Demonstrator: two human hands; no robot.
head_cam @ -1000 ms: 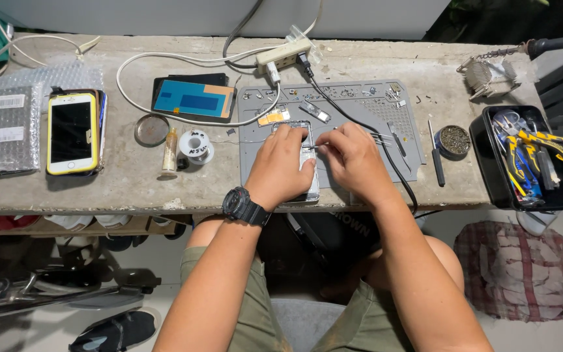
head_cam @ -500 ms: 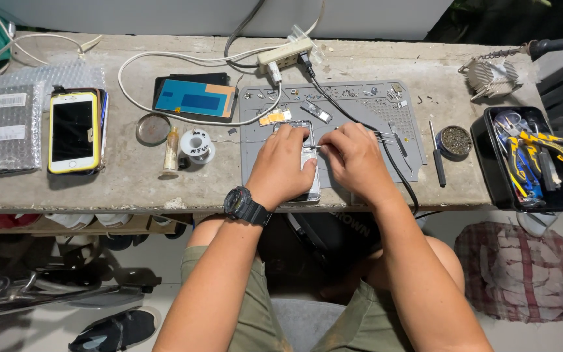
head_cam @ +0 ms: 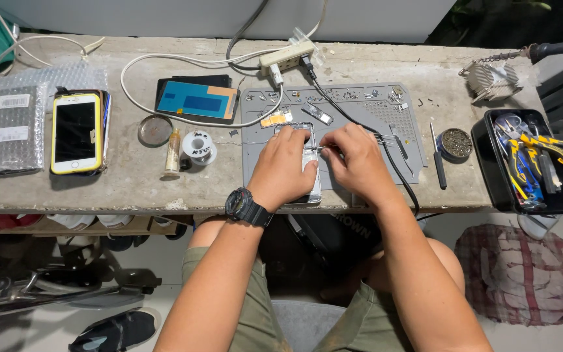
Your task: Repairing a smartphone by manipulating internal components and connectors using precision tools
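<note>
Nothing has visibly shifted: the opened phone (head_cam: pixel 309 171), long axis running away from the body on the grey mat (head_cam: pixel 360 104), is pinned under the left hand (head_cam: pixel 286 164); the right hand (head_cam: pixel 353 160), just beside, is pinched on a thin tool (head_cam: pixel 315 149).

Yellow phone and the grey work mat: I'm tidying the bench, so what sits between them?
The head view shows, between the yellow phone and the grey mat, a round metal lid, a small bottle, a solder spool and a blue-backed screen panel.
</note>
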